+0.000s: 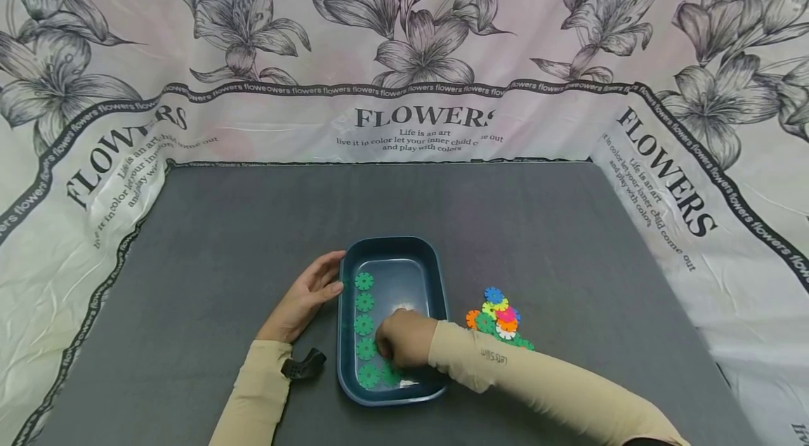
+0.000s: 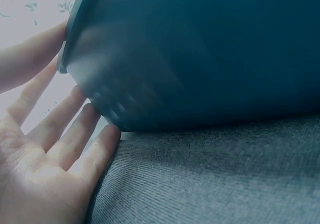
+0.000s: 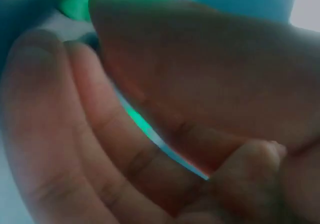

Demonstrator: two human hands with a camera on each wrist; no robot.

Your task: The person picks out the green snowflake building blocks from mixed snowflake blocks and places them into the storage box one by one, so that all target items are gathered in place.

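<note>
A dark blue tray (image 1: 436, 291) holds green notched plastic discs (image 1: 364, 324), which run in a column along its left side. Beside the bottom one lies another green disc (image 1: 390, 376), partly covered by my right hand (image 1: 407, 338). That hand reaches down into the tray with curled fingers. In the right wrist view, its thumb and fingertips pinch at a green disc (image 3: 72, 1), mostly hidden behind the thumb. My left hand (image 1: 307, 296) steadies the tray's upper left side, thumb at the rim and straight fingers (image 2: 75, 134) touching the outer wall.
Right of the tray, a pile of notched discs (image 1: 499, 316) in blue, yellow, orange, pink, white and green lies partly behind my right sleeve (image 1: 537, 376). A dark grey cloth (image 1: 253, 214) covers the table. Flower-printed sheeting (image 1: 417, 130) borders it at the back and sides.
</note>
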